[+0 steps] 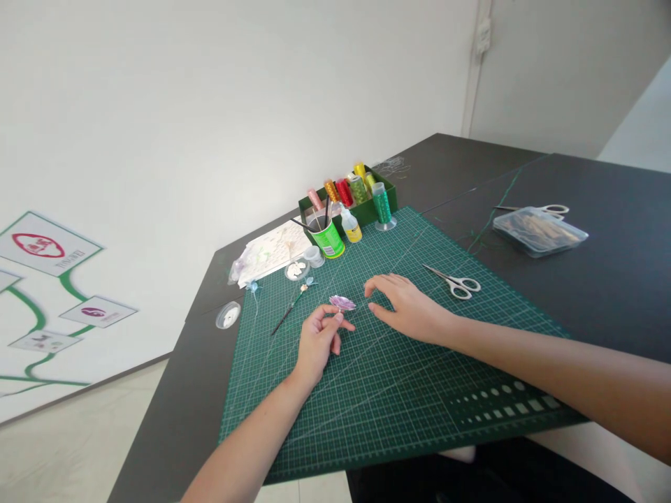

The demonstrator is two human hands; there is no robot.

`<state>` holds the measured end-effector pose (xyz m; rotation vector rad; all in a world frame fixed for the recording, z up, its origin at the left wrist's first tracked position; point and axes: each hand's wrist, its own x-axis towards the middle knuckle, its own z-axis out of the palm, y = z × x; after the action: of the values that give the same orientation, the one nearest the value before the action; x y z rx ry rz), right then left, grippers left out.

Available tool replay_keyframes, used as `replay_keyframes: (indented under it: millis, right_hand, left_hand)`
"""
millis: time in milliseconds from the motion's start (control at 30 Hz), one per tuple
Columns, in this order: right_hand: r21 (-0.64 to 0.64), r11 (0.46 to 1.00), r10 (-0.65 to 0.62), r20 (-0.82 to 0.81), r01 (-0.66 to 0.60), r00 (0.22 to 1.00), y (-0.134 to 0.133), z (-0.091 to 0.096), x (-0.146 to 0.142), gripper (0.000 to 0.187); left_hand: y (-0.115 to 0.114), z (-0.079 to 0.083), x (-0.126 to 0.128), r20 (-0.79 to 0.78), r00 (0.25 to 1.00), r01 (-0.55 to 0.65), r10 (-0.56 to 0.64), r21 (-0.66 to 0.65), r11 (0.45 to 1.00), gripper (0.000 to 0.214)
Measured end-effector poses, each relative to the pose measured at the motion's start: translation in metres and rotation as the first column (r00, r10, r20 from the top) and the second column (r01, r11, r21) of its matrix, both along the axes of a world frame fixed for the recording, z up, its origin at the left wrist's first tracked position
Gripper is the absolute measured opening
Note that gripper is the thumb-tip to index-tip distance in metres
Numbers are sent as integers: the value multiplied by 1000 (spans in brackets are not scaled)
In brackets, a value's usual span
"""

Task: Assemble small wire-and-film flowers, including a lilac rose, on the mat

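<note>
Between thumb and fingers, my left hand (pixel 319 340) pinches a small purple flower (pixel 342 302) from below, its petals facing up above the fingertips. Just to the right, my right hand (pixel 401 305) hovers over the mat with thumb and fingers apart and nothing between them. It does not touch the flower. A green cutting mat (pixel 367 405) lies under both hands. White-handled scissors (pixel 457 283) rest on it right of my right hand. Beyond my left hand lies a thin dark stick (pixel 283 320) with a small pale blue flower piece (pixel 309 281) near its tip.
At the back stand a green box (pixel 388 188) of thread spools, a teal spool (pixel 381 202), a glue bottle (pixel 351 225) and a green can (pixel 329 241) of tools. Small dishes (pixel 228 316) sit at left. A clear plastic case (pixel 539 230) with more scissors lies on the dark table (pixel 618 293).
</note>
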<state>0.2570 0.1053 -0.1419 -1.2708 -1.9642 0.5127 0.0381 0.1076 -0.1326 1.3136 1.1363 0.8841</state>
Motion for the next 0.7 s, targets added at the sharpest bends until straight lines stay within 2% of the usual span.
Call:
replay_keyframes:
  millis: [133,200,300,400,500,600,700]
  right_hand:
    - [-29,1000,3,-72,-5,997,-4,1,-5,22]
    - [-86,996,6,-125,-17,992,-5,3,-6,27]
    - [-211,974,37,-213,-83,976,-5,1,-6,46]
    - [-325,926,93,-289,-189,953,-3,-7,-7,62]
    - [-436,848,110,-410,-301,905,-4,-17,-11,70]
    - [-473,801,87,-515,-368,853,-6,-23,-16,71]
    - [-497,783,60,-540,-375,839,-8,-22,-20,71]
  left_hand:
    - [0,-3,2,20,1000,1,-1,-13,1000,44]
    - [0,-4,2,25,1000,9,-8,-26,1000,43]
    - [-1,-6,3,49,999,23,-21,-36,999,44]
    - [0,-9,3,88,996,32,-28,-42,999,47]
    - [0,-11,3,116,993,42,-36,-46,998,48]
    - [0,-13,3,129,990,57,-52,-42,997,50]
    - [0,-13,4,150,987,66,-59,-38,997,51]
